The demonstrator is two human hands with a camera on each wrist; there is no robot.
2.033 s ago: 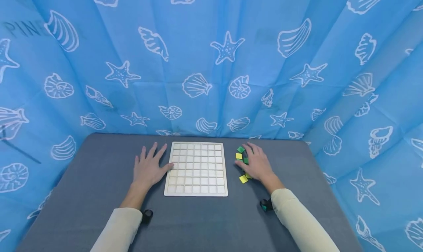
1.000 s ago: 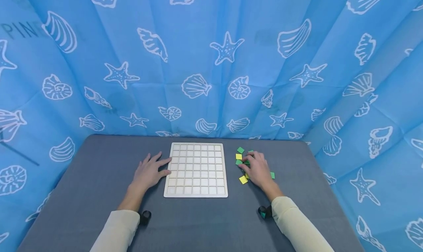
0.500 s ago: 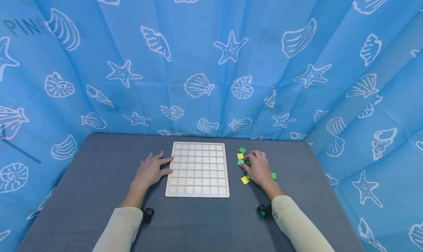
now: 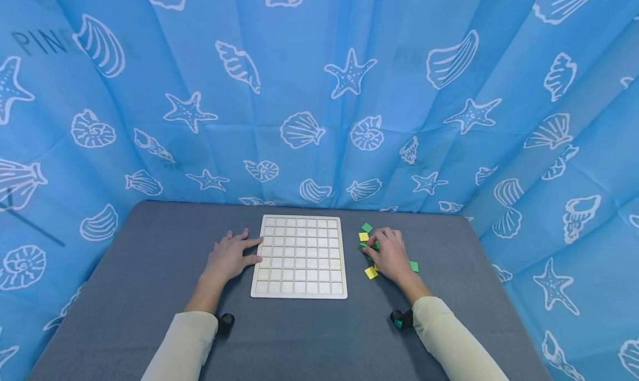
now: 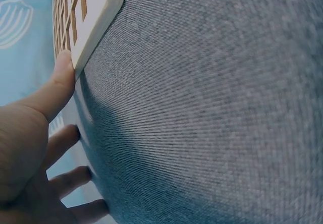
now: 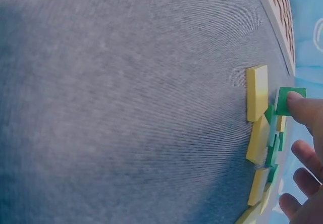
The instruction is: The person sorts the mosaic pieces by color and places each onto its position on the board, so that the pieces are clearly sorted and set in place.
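Note:
A pale wooden board [image 4: 299,263] with a grid of square recesses lies flat in the middle of the table. At its left edge my left hand [image 4: 227,257] rests with fingers spread, thumb and index fingertip on the rim; the left wrist view shows the thumb [image 5: 63,67] at the board's side. Right of the board, my right hand [image 4: 391,253] pinches a green square tile [image 6: 281,102], which is tipped up off the pile. Yellow tiles [image 6: 257,94] and green ones lie loosely beneath and around that hand, which partly hides them.
A green tile [image 4: 366,227] and a yellow tile [image 4: 363,237] lie beyond the right fingers. Another green tile [image 4: 414,266] sits right of the hand. The grey cloth-covered table [image 4: 309,342] ends at a blue shell-print curtain [image 4: 309,92].
My right hand has drawn in from a spread pose over the tiles and now lifts a green tile's edge. My left hand's index finger has come down to the board's rim.

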